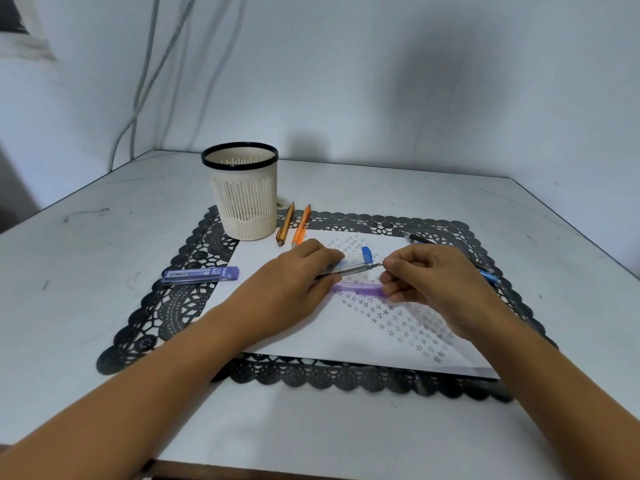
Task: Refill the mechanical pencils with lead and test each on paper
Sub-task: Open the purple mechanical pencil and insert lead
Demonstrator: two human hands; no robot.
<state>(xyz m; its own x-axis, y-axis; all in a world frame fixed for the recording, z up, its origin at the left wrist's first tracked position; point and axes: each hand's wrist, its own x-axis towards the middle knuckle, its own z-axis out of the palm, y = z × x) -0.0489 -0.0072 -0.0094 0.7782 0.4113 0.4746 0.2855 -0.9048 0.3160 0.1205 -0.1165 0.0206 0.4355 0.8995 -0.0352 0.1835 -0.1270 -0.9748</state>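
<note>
While your left hand (298,271) grips the clear pencil (349,269) level just above the paper (311,336), fingers (329,255) curled round its barrel, your right hand (436,278) has its fingers (389,265) pinched together at the metal tip. On a lead, I'd judge, though it's too thin to see. Hold that barrel steady! Line the lead up with the tip and feed it straight, light pressure, no bending, or it snaps. Purple pencil (356,288) lies on the paper right beneath your hands; the lead case (200,274) sits on the mat (166,306), off to your left.
</note>
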